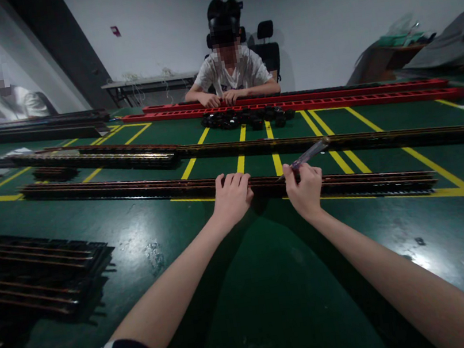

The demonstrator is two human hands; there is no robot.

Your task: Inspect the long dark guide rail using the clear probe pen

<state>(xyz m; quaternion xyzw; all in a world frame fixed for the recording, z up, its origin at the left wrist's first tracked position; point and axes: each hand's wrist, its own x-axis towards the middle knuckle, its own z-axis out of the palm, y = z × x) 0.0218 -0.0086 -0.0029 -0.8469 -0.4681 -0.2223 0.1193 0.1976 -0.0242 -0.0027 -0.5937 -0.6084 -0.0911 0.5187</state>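
Note:
A long dark rail with copper-coloured strips (151, 189) lies across the green table in front of me. My left hand (232, 197) rests over its near edge, fingers curled onto the top and holding it. In my right hand (305, 187) is a screwdriver (310, 153) with a translucent handle, slanting up to the right. Its thin tip points down left at the rail, between my two hands; whether it touches cannot be made out. My right fingers are closed around the tool.
Another long dark rail (366, 138) runs behind mine. More rails are stacked at left (24, 275). Small black parts (250, 118) lie before red channels (334, 96). A person (231, 72) works opposite; another sits far left (14, 102). Yellow tape marks the green table (276, 295).

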